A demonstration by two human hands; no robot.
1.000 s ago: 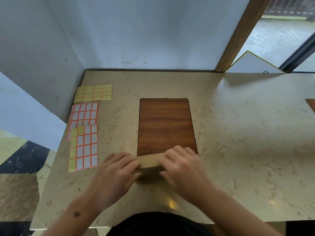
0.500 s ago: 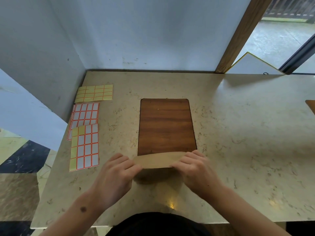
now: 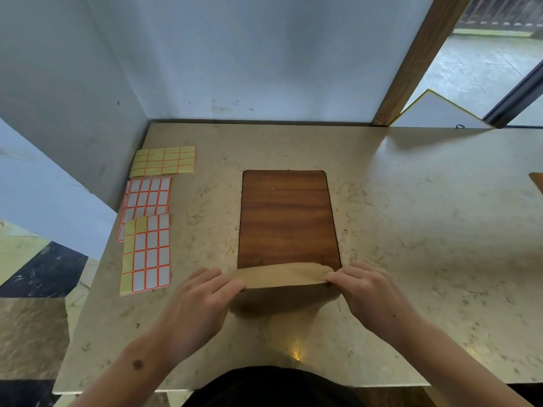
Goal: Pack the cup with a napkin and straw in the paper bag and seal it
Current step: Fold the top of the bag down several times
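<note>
Only the folded top strip of the paper bag [image 3: 283, 276] shows clearly; the rest of it lies in shadow beneath that strip and between the two hands, so its body is hard to make out. Whether a cup, napkin or straw sits inside cannot be told. The bag stands at the lower centre of the frame, on the table [image 3: 411, 230], just at the near edge of the dark wooden board [image 3: 286, 218], which its top strip overlaps in the picture. The strip's long axis runs left to right across the frame, slightly bowed upward in the middle, with a small ragged corner at its right end.

The left hand [image 3: 199, 301] holds the left end of the strip, its fingers [image 3: 223, 284] curled over the paper with the thumb hidden below. The right hand [image 3: 370, 292] pinches the right end, fingers bent down onto the fold. Both forearms enter from the bottom edge, and a dark garment is cut off at the bottom centre.

Three sheets of labels lie in the left part of the frame: one yellow sheet [image 3: 163, 160] farthest up, one red-bordered white sheet [image 3: 145, 198] below it, and one white and yellow sheet [image 3: 147, 254] partly overlapping that one. A second brown piece [image 3: 537, 180] is cut off at the right edge.
</note>
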